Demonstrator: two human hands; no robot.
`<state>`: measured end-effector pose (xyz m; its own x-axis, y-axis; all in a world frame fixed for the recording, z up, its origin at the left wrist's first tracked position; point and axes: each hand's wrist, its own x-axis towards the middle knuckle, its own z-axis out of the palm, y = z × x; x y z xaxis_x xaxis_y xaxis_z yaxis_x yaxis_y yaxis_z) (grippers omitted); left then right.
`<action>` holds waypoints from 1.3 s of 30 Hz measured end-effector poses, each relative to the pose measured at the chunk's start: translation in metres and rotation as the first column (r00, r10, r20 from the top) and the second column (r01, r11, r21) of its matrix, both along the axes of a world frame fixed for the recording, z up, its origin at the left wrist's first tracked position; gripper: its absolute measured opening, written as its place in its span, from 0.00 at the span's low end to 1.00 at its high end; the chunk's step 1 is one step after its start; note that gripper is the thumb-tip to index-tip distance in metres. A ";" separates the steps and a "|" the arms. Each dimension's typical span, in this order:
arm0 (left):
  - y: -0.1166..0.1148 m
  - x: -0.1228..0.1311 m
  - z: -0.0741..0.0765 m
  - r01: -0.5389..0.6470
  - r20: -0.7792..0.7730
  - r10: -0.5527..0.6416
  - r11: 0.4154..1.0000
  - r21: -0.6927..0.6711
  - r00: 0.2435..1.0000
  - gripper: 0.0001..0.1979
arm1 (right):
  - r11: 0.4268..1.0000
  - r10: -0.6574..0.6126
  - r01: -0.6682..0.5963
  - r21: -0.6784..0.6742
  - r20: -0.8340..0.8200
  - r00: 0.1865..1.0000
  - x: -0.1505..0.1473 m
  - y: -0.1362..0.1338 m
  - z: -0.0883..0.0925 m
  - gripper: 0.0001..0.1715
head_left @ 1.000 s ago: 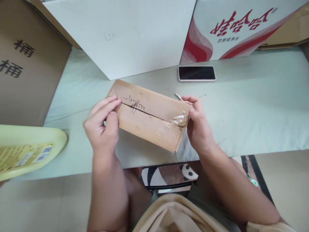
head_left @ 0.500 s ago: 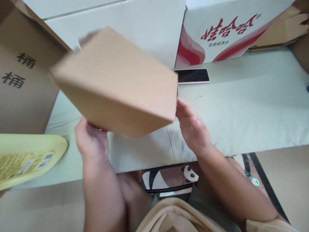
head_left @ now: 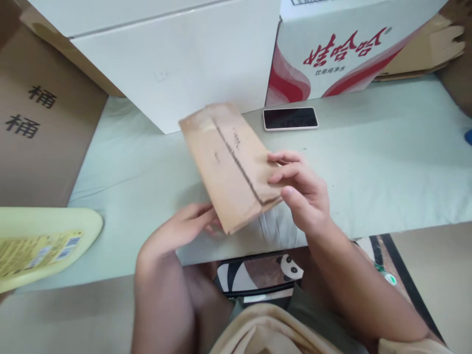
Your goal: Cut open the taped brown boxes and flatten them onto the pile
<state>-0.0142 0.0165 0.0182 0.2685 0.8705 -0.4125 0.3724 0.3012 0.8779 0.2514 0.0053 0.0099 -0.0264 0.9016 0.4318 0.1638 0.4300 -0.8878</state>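
Note:
A small brown cardboard box (head_left: 224, 172) is tilted above the pale green cloth-covered surface, its face with a dark lengthwise seam and faint dark marks turned up toward me. My left hand (head_left: 184, 228) supports its lower left edge, with some fingertips hidden under the box. At the right edge my right hand (head_left: 304, 189) has its fingers against the cardboard and the thumb by the near right corner. Behind the box lies a phone (head_left: 290, 119) with a dark screen and a pink rim.
White cartons (head_left: 184, 64) and a white-and-red carton (head_left: 328, 59) line the back. A big brown carton (head_left: 40, 142) stands at left, near a yellow labelled container (head_left: 47, 241). Folded cardboard (head_left: 427, 51) lies at back right. The cloth-covered surface (head_left: 391, 172) ends in front of my lap.
The box has turned over and come lower, so its seamed face now shows instead of plain sides. My left hand has shifted right with it, and my right hand has moved slightly right.

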 end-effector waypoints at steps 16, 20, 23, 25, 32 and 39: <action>0.013 -0.020 -0.028 -0.530 0.420 0.358 0.732 0.427 0.834 0.38 | 0.889 0.409 -0.404 -0.218 -0.023 0.912 0.005 0.001 -0.003 0.17; 0.008 -0.016 -0.021 -0.482 0.403 0.319 0.771 0.415 0.858 0.33 | 0.841 0.473 -0.461 -0.284 -0.028 0.881 0.004 0.000 0.002 0.16; 0.005 -0.015 -0.017 -0.442 0.354 0.308 0.799 0.409 0.883 0.33 | 0.835 0.477 -0.463 -0.299 -0.028 0.879 0.004 0.001 0.006 0.17; 0.004 -0.016 -0.015 -0.421 0.341 0.293 0.811 0.406 0.893 0.33 | 0.834 0.474 -0.456 -0.310 -0.022 0.880 0.005 0.002 0.008 0.18; -0.001 -0.017 -0.010 -0.295 0.314 0.182 0.883 0.364 0.932 0.36 | 0.790 0.525 -0.496 -0.361 -0.019 0.851 0.011 0.003 0.013 0.21; -0.002 -0.004 -0.009 -0.133 0.300 0.016 0.918 0.374 0.954 0.33 | 0.856 0.397 -0.353 -0.378 0.044 0.917 0.009 0.001 0.013 0.21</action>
<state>-0.0183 0.0142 0.0095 0.2512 0.9669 0.0444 0.0782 -0.0660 0.9947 0.2605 0.0059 0.0228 -0.4233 0.9042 0.0572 0.1654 0.1392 -0.9763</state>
